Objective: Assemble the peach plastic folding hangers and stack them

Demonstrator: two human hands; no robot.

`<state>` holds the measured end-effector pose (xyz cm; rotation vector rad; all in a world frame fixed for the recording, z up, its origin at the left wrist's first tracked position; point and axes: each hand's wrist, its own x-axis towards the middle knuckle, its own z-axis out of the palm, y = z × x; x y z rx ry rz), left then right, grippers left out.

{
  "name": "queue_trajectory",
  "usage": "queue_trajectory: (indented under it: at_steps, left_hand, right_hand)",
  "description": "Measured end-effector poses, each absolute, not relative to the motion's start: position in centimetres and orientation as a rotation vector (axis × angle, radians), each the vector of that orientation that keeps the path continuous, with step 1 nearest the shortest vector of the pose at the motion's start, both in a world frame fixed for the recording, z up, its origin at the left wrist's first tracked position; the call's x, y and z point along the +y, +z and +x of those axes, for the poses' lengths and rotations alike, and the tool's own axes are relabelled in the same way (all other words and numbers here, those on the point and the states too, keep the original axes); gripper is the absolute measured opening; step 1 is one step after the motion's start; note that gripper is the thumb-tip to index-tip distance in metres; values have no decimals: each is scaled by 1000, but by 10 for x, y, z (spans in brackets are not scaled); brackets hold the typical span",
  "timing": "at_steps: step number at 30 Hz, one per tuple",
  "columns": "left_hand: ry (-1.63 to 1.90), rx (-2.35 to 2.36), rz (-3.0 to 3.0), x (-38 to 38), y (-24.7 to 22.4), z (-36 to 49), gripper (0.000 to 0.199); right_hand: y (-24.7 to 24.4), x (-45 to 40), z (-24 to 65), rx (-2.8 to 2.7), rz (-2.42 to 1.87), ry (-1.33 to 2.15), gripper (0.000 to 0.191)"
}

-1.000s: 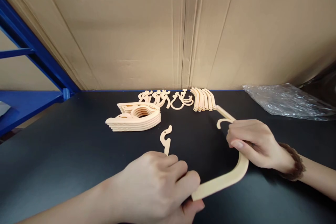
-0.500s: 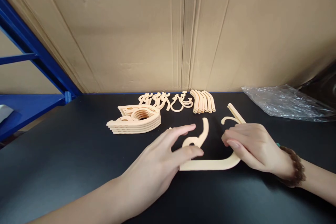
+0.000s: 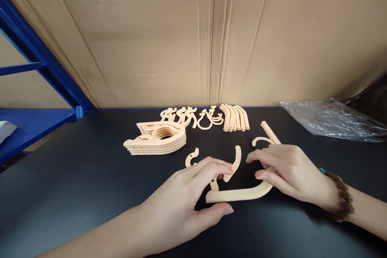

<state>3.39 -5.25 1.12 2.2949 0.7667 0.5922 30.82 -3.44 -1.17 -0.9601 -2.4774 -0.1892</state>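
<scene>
A cream plastic folding hanger is in front of me on the black table. My right hand is closed over its right bend, index finger and thumb stretched out to the left; the other fingers are partly hidden. Around the hanger's left end is my left hand, thumb below the bar and fingers above it, apart from one another. The left fingertips are at a short curved arm, perhaps touching it. A hook-shaped piece lies just beyond my left knuckles.
Stacked hanger bodies lie to the left. Loose hooks and a row of short curved arms lie at the back. A clear plastic bag is at the far right. Cardboard stands behind, beside a blue metal frame.
My left hand has lowered, its thumb now beneath the bar, and the hook-shaped piece has come into view. The hanger's left end has dropped slightly. My right index finger has stretched out.
</scene>
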Motion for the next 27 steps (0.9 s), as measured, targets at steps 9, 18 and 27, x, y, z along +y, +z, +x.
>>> queue_trajectory:
  at_steps: [9,18,27]
  left_hand:
    - [683,731,2364,-50,7,34,39]
    - [657,668,2457,-52,10,35,35]
    - [658,744,2442,-43,9,27,34]
  right_hand:
    - [-5,-35,305,-2442,-877,-207,46]
    - [-1,-33,304,-2483,-743,-282,56]
    - [-4,-41,297,-2607,-674,-36,26]
